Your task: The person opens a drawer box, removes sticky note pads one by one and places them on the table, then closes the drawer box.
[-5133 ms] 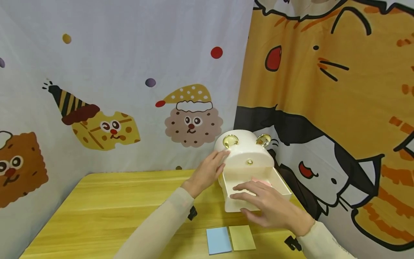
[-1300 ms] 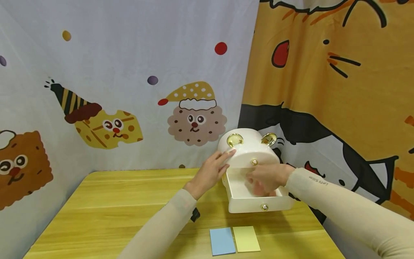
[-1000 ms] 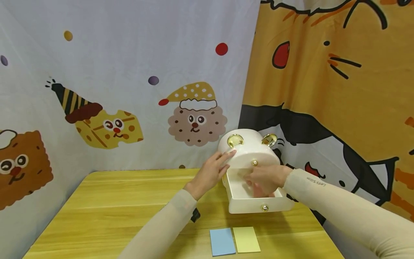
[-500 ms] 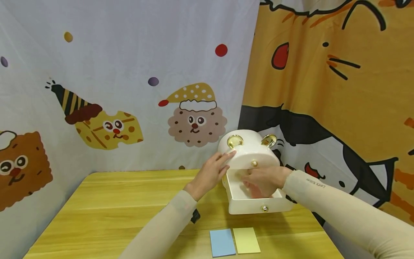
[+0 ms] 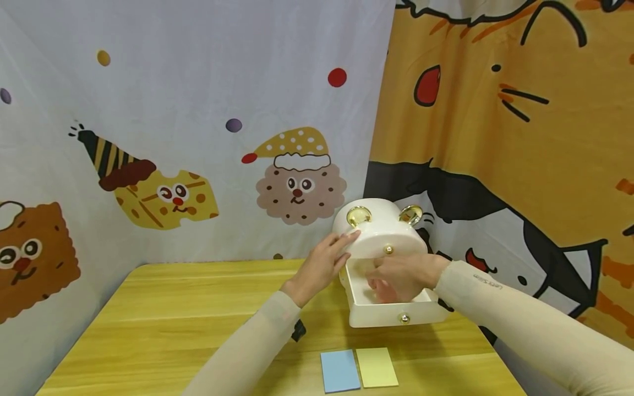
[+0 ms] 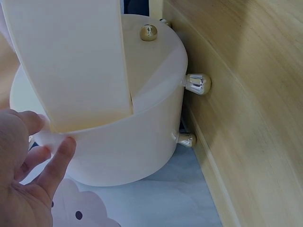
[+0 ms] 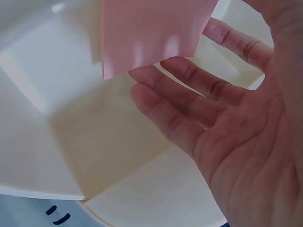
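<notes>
Drawer (image 5: 375, 317) juts from the white box (image 5: 381, 220) toward the near edge of the table (image 5: 198, 319), gold knob (image 5: 404, 318) foremost. Inside it, near the front panel, the right hand (image 5: 403, 276) holds the pink note (image 7: 154, 33); its thumb is hidden, so how firm the grip is cannot be told. In the right wrist view the note's lower edge climbs rightward by the fingertips; the top is cut off, leaving the long axis unclear. The left hand (image 5: 319, 267), fingers spread, touches the box's left side. Blue note (image 5: 340, 371) and yellow note (image 5: 377, 367) lie side by side, long axes front to back, far ends leaning slightly left.
</notes>
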{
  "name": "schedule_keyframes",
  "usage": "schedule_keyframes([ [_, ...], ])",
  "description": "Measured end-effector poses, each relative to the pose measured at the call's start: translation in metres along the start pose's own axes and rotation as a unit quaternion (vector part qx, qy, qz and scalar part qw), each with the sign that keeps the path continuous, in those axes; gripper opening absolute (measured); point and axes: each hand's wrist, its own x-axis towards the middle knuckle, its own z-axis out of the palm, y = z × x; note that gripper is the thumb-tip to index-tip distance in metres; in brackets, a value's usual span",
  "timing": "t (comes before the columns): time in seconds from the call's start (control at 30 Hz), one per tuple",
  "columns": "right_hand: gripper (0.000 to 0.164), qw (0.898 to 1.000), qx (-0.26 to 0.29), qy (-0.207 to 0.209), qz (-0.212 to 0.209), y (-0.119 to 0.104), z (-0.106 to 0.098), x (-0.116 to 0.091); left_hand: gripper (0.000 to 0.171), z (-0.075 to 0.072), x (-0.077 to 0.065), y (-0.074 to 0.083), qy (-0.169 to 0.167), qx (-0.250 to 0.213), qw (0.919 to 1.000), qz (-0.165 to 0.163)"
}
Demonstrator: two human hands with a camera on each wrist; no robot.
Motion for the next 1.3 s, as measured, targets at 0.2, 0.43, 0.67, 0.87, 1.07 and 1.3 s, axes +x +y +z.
schedule_keyframes([
  [0.2, 0.031, 1.000, 0.018, 0.013, -0.010, -0.0009, -0.0032, -0.0009, 0.061, 0.0019, -0.0003, -0.0007, 0.000, -0.004, 1.0000, -0.004],
  [0.43, 0.023, 0.997, 0.045, 0.050, -0.045, -0.0023, -0.0058, -0.0022, 0.062, 0.0031, -0.0012, -0.0014, 0.009, -0.002, 1.0000, 0.002],
  [0.67, 0.032, 0.993, 0.084, 0.069, -0.053, -0.0014, -0.0082, -0.0054, 0.061, 0.0042, -0.0017, -0.0018, -0.005, -0.004, 1.0000, -0.007],
  [0.87, 0.041, 0.988, 0.086, 0.109, -0.070, 0.0003, -0.0092, -0.0043, 0.060, 0.0016, -0.0016, -0.0012, -0.012, -0.003, 0.9999, -0.012],
  [1.07, 0.043, 0.982, 0.093, 0.144, -0.072, 0.0003, -0.0087, -0.0067, 0.062, 0.0031, 0.0003, -0.0011, -0.004, -0.003, 1.0000, -0.006],
  [1.3, 0.048, 0.972, 0.106, 0.190, -0.086, 0.0007, -0.0075, -0.0094, 0.061, 0.0025, -0.0008, -0.0015, 0.000, 0.001, 1.0000, -0.003],
])
